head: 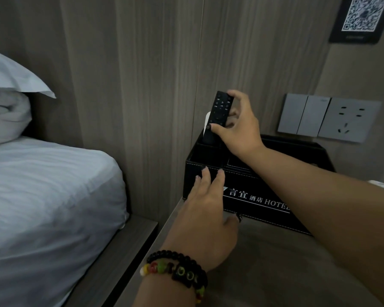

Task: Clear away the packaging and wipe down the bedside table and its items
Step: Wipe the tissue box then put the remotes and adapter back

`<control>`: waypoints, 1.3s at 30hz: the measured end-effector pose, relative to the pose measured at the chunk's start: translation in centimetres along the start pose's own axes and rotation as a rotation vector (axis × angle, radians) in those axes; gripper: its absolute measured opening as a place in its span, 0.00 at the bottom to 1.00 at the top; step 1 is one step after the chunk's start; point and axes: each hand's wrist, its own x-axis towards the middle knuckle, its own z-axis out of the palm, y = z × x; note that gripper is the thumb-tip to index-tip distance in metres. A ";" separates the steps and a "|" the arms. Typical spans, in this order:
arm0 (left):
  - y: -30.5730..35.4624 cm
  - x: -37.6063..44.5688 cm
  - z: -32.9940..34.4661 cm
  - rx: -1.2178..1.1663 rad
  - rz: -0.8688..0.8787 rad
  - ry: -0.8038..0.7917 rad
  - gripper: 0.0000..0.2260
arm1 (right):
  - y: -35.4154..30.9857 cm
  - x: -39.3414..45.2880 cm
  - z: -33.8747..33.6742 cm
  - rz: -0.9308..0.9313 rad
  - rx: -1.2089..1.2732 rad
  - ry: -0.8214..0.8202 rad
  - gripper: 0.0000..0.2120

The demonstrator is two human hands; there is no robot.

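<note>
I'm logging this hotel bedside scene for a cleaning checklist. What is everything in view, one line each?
remote control: one, black, upright in the organiser's back-left slot
white item: one, behind the remote, identity unclear
organiser box: one, black with white hotel lettering, on the bedside table
bedside table: one, grey-brown, right of the bed
bed: one, white sheet, left
pillows: white, stacked, far left
switch and socket panels: three, grey, on the wall
QR code sign: one, black-framed, upper right
bracelets: beaded, black and multicoloured, left wrist
left hand: fingers touching the box front
right hand: gripping the remote
</note>
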 end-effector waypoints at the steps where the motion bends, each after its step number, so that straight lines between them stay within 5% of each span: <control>1: 0.0 0.0 0.0 -0.001 0.000 0.001 0.36 | -0.1 0.0 0.0 -0.025 0.000 0.026 0.36; 14: -0.3 -0.3 0.0 -0.021 -0.018 -0.019 0.35 | -0.8 -0.7 -0.6 -0.059 -0.005 -0.052 0.34; 20: 0.2 -0.2 -0.2 -0.054 -0.027 0.014 0.34 | -1.3 -1.4 -0.4 -0.074 -0.093 -0.139 0.20; 27: 0.7 -0.2 -0.4 -0.086 -0.052 0.013 0.32 | -0.9 -1.3 -0.5 -0.035 -0.290 0.008 0.02; 32: 1.3 -0.2 -0.5 -0.079 -0.063 0.001 0.32 | -1.6 -2.0 -1.3 0.000 -0.297 -0.093 0.10; 39: 3.2 -1.2 -1.1 -0.116 -0.052 -0.013 0.31 | -5.7 -5.5 -9.7 -0.049 -0.220 0.028 0.08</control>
